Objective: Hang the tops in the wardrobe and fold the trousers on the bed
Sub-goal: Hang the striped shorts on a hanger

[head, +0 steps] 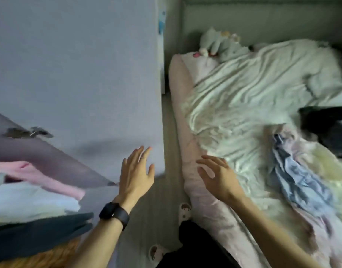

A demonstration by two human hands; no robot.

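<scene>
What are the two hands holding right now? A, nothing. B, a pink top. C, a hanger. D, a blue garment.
A: the left hand and the right hand both have fingers spread and grip nothing; the blue garment lies apart on the bed.

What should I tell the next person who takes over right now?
Left hand: open, holding nothing, close to the wardrobe.
Right hand: open, holding nothing, over the edge of the bed.
Things: a crumpled blue-grey garment and a dark garment lie on the bed; a pink garment and a white garment are inside the wardrobe.
Done: some clothes seem put away; no folded trousers show on the bed.
Left: sort the two bed garments, hang tops, fold trousers.
</scene>
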